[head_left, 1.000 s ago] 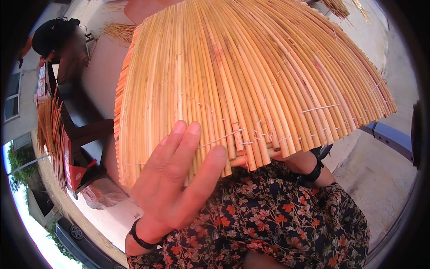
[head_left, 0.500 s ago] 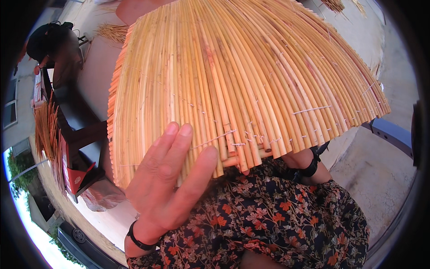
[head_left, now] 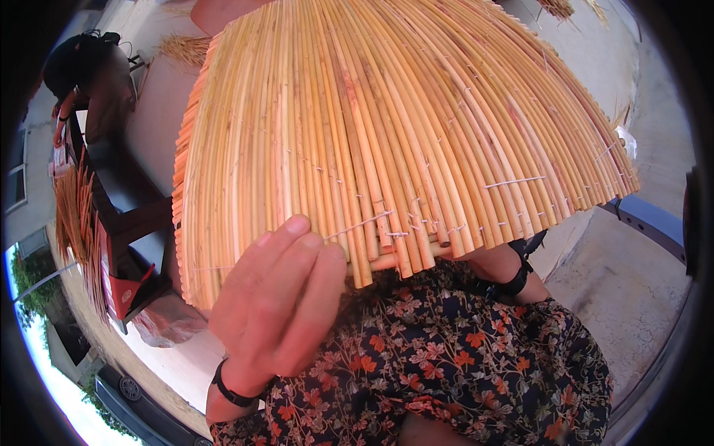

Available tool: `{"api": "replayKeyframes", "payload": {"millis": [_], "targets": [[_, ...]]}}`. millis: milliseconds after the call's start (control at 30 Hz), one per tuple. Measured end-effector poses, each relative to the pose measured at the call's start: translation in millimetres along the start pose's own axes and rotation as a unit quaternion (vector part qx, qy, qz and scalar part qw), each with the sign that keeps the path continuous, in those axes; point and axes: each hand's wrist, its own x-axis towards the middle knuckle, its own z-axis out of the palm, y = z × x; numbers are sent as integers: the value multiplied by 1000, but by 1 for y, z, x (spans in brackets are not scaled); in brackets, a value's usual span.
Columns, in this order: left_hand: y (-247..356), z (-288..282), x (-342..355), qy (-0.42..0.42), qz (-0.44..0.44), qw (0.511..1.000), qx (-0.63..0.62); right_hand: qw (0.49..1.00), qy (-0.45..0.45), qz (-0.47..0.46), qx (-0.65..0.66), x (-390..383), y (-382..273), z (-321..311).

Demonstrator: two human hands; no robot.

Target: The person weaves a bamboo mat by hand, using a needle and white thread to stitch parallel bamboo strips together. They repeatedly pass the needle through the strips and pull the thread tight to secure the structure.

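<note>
A large fan-shaped mat of yellow-brown reed stalks [head_left: 401, 126] fills the middle of the view, its stalks stitched together with pale thread. Along its near edge some stalk ends are uneven, and a crosswise stalk [head_left: 387, 262] shows beneath them. My left hand [head_left: 279, 297] lies over this near edge, left of the uneven ends, its fingers bent and close together on the stalks, thumb hidden. My right hand [head_left: 487, 262] reaches under the mat, right of the uneven ends. Its fingers are hidden below the stalks.
Someone in dark clothing [head_left: 78, 63] bends at a dark wooden frame [head_left: 137, 215] on the left. A bundle of thin reeds [head_left: 76, 215] leans there, and loose reeds [head_left: 184, 49] lie behind. At right is a blue-grey bar [head_left: 651, 215].
My left fingers, spread flat before, have drawn together and bent at the mat's near edge. The mat has shifted slightly left. My right hand still reaches beneath it.
</note>
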Motion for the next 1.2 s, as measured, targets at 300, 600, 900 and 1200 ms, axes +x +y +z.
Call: {"api": "replayKeyframes", "payload": {"millis": [300, 600, 900, 1200], "targets": [[-2, -16, -93, -193, -231, 878, -372, 990, -61, 12, 127, 35, -28, 18], [-4, 80, -80, 93, -582, 427, -686, 985, -153, 60, 44, 67, -97, 50], [-9, 81, -100, 69, -586, 452, -669, 897, -108, -196, -381, 29, -176, 13], [6, 96, -102, 29, -503, 359, -786, 797, 33, -392, -458, 124, -137, 9]]}}
